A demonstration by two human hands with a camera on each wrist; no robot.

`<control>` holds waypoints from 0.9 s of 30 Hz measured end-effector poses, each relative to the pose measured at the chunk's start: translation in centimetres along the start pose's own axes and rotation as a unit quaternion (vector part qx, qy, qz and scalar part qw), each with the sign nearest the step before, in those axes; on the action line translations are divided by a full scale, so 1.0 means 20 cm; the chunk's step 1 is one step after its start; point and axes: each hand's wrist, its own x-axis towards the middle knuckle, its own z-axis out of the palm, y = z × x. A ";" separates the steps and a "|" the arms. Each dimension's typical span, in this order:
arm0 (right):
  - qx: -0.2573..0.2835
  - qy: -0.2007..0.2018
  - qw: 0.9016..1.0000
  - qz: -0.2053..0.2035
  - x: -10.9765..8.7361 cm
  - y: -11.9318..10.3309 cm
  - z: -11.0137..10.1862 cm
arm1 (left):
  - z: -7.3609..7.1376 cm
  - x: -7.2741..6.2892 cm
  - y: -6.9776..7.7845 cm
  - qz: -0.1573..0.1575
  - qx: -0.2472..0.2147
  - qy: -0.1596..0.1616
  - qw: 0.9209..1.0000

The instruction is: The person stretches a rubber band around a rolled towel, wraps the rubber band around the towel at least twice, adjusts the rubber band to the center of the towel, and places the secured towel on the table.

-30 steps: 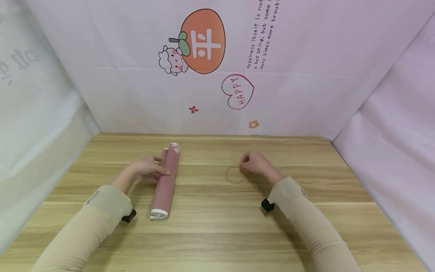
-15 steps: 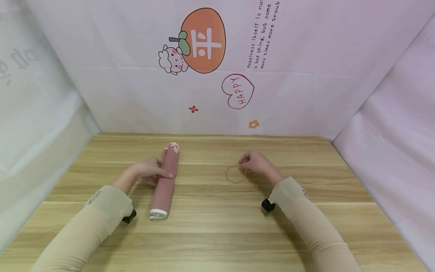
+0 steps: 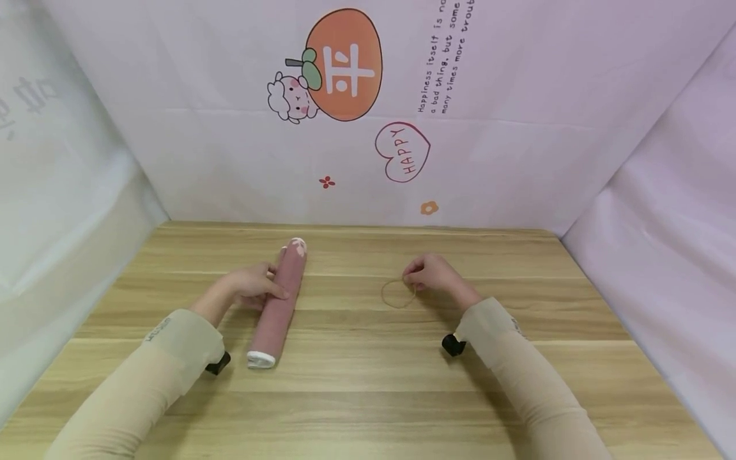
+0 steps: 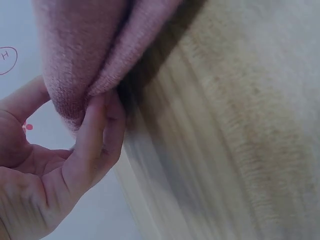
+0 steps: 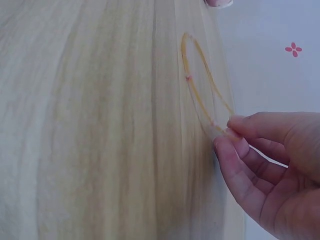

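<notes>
Towel [image 3: 279, 322] gripped by left hand [image 3: 250, 285]; band [image 5: 195, 95], apparently rubber, extends leftward from pinching right hand [image 3: 432, 273].

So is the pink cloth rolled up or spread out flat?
Rolled up: the pink cloth forms a long, narrow tube, with a white edge at its near end.

The left hand [image 4: 55, 182] grips the pink cloth [image 4: 80, 45] at its lower fold, the thumb passing behind the cloth and the fingers bent against its near side. A dark crease parts two thick layers of the cloth. Right of the cloth lies the wood-grained tabletop [image 4: 225, 125], blurred; left of it, the pale backdrop [image 4: 20, 25] bears a red-outlined H [image 4: 6, 59].
</notes>
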 end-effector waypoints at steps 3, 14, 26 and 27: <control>0.014 0.000 1.000 0.001 0.00 0.00 0.00 | -0.02 0.00 0.02 0.008 0.011 -0.004 1.000; 0.027 0.007 1.000 0.000 0.00 -0.02 0.00 | -0.05 0.00 0.10 0.023 0.032 -0.004 0.999; 0.047 0.022 0.999 -0.004 -0.02 -0.05 -0.01 | -0.03 0.02 0.17 0.033 0.057 0.003 0.998; 0.049 0.021 0.999 -0.004 -0.02 -0.05 -0.02 | -0.03 0.02 0.17 0.033 0.059 0.004 0.998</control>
